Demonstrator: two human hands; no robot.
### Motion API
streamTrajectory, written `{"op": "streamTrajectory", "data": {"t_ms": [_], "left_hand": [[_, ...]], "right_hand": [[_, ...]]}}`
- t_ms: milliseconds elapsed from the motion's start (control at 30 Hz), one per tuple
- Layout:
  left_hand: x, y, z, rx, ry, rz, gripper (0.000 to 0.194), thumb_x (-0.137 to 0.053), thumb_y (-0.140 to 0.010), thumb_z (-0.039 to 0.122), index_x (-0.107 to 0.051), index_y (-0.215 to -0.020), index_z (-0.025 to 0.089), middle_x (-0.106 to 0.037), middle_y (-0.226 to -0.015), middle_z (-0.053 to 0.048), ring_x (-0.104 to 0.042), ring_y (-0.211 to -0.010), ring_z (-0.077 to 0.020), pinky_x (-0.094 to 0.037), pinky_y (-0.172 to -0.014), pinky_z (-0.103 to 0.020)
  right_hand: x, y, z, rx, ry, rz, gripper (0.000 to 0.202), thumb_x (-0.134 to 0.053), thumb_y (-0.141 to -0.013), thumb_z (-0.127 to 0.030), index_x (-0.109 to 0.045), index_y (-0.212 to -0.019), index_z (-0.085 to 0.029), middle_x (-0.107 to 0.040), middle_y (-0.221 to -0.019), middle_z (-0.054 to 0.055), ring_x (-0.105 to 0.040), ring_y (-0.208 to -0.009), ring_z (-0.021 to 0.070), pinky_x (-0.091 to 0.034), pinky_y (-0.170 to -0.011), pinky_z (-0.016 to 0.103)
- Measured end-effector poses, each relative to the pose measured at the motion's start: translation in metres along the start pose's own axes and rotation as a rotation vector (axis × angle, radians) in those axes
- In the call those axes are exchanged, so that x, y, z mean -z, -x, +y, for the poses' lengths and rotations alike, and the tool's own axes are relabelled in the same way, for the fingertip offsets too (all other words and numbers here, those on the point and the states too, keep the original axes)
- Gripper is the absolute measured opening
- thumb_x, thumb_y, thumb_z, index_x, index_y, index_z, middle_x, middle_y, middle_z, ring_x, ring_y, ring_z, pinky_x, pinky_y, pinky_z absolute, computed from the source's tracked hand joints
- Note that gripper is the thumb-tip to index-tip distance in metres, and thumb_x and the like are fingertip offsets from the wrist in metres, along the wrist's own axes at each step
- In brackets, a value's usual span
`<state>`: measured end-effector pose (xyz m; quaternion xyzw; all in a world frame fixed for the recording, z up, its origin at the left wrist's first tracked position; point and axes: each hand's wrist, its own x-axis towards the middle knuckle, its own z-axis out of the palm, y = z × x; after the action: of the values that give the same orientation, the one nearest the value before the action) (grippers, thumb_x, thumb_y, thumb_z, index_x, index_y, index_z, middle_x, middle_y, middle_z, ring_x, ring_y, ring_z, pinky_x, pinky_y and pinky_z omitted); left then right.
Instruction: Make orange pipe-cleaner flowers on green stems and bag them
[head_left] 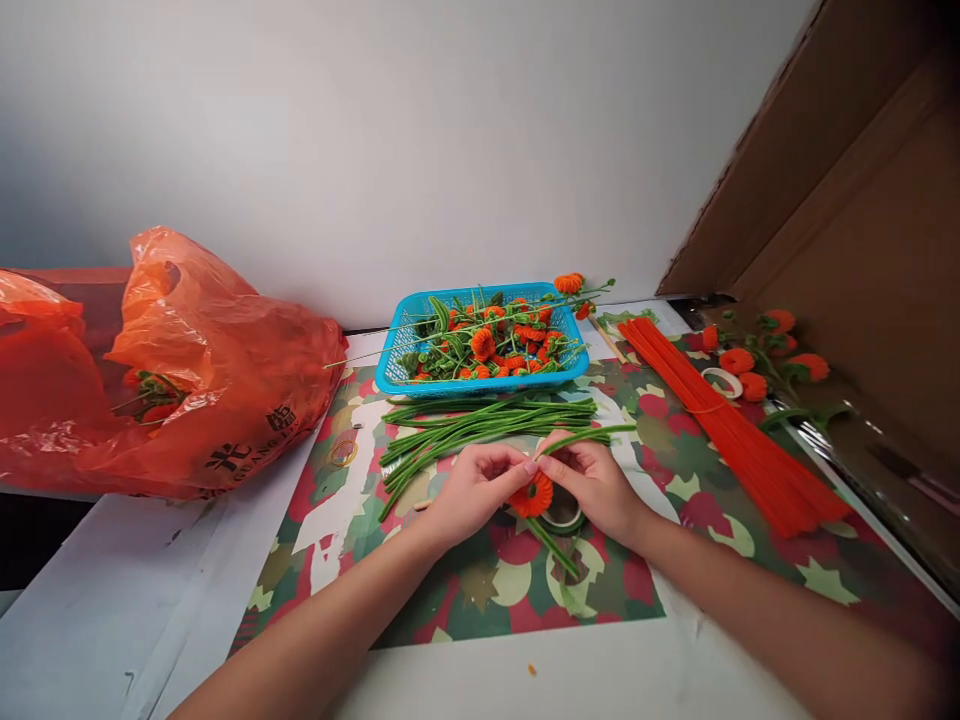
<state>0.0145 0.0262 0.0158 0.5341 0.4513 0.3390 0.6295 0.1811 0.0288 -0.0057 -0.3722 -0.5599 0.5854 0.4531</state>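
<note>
My left hand [478, 487] and my right hand [592, 482] meet at their fingertips above the patterned mat. The fingers of both are pinched together over something thin and green, too small to make out fully. A green fuzzy stem [592, 436] runs out to the right from my right fingers. Just below the fingertips is an orange fuzzy flower [534, 497], with green stems [553, 548] reaching down from it. A roll of tape [564, 517] lies partly hidden beside my right hand. Behind the hands, loose green stems [480, 428] are spread on the mat.
A blue basket [480, 386] of orange flowers and green pieces stands at the back. To the left sits an orange plastic bag [217, 400]. Orange stems [720, 430], a white tape roll [721, 382] and finished flowers [772, 360] lie right, near a cardboard panel [847, 180].
</note>
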Motion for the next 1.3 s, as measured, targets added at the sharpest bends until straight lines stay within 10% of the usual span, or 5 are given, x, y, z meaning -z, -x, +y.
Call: {"op": "streamTrajectory", "data": {"t_ms": [300, 667, 1300], "left_hand": [[0.003, -0.004, 0.007, 0.067, -0.068, -0.05, 0.037, -0.066, -0.074, 0.046, -0.065, -0.06, 0.012, -0.053, -0.052, 0.001, -0.041, -0.047, -0.0063, -0.032, -0.045, -0.018], [-0.01, -0.001, -0.01, 0.024, 0.069, 0.005, 0.048, -0.076, -0.069, 0.036, -0.047, -0.103, 0.019, -0.06, -0.071, 0.003, -0.05, -0.056, -0.0072, -0.038, -0.051, -0.018], [0.004, 0.006, 0.001, -0.003, -0.11, -0.349, 0.048, -0.065, -0.08, 0.031, -0.043, -0.121, 0.021, -0.058, -0.076, 0.001, -0.05, -0.064, -0.0103, -0.039, -0.058, -0.022]], "right_hand": [[0.0, -0.004, 0.005, -0.04, -0.163, 0.077, 0.022, -0.067, -0.078, -0.039, -0.062, -0.075, -0.018, -0.055, -0.073, -0.002, -0.053, -0.067, 0.0107, -0.045, -0.063, 0.023], [-0.002, -0.003, -0.002, 0.119, 0.017, 0.388, 0.018, -0.065, -0.08, -0.038, -0.065, -0.081, -0.02, -0.066, -0.078, 0.002, -0.063, -0.075, 0.0157, -0.052, -0.069, 0.028], [0.008, -0.011, -0.015, -0.098, -0.248, 0.163, 0.022, -0.071, -0.075, -0.039, -0.064, -0.078, -0.019, -0.067, -0.076, 0.001, -0.061, -0.069, 0.0121, -0.05, -0.066, 0.024]]}}
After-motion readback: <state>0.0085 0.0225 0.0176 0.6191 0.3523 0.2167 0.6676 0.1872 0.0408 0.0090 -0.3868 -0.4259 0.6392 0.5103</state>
